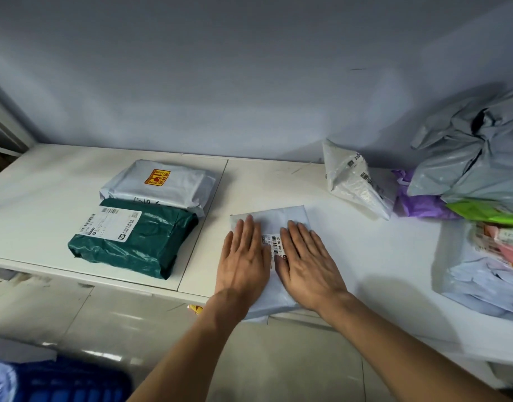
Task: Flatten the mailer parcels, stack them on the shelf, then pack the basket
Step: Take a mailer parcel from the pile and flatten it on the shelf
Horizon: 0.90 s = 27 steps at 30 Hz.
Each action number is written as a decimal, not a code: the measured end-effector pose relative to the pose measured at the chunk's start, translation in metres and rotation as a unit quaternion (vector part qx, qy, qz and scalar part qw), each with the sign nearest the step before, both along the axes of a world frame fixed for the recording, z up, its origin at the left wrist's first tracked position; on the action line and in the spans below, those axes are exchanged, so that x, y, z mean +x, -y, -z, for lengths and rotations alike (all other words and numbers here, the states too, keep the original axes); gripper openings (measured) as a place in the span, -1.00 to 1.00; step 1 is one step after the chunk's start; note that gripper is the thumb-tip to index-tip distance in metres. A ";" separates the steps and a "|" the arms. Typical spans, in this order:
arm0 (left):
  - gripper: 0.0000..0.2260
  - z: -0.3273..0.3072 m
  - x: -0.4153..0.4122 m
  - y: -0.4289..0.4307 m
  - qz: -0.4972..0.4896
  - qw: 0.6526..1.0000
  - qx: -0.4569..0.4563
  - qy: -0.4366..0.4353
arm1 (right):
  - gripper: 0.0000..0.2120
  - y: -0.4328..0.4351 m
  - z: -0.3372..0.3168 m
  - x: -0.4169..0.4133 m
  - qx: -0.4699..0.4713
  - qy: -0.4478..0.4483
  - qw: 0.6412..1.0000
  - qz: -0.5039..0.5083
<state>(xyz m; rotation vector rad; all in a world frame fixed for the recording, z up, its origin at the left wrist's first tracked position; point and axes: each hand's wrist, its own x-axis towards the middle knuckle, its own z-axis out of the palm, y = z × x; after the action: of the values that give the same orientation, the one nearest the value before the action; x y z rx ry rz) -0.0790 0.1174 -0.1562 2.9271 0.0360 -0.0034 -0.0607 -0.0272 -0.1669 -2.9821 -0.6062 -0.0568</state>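
Observation:
A pale grey mailer parcel [274, 217] with a barcode label lies at the front edge of the white shelf [351, 248]. My left hand [243, 256] and my right hand [307, 259] both press flat on it, fingers straight, side by side. To the left lie a dark green mailer [139, 239] with a white label and, behind it, a light grey mailer [162, 184] with an orange sticker. A blue basket [72, 384] shows at the bottom left, partly cut off.
At the right stand a crumpled white parcel [356, 181], a purple bag [420, 201], a large grey bag [475, 158], a green packet [481, 210] and a pile of pale and pink mailers [487, 274]. The wall rises right behind the shelf. Tiled floor lies below.

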 end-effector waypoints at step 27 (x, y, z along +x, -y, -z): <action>-0.29 -0.011 0.006 -0.019 -0.155 0.955 -0.252 -0.005 | -0.53 -0.001 -0.012 0.028 0.165 -0.049 0.985 -0.022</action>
<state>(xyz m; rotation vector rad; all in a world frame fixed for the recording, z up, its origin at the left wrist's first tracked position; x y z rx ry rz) -0.0729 0.1365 -0.1452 2.3810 0.4292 0.0196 -0.0330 -0.0260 -0.1549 -2.6327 -0.5872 -0.0064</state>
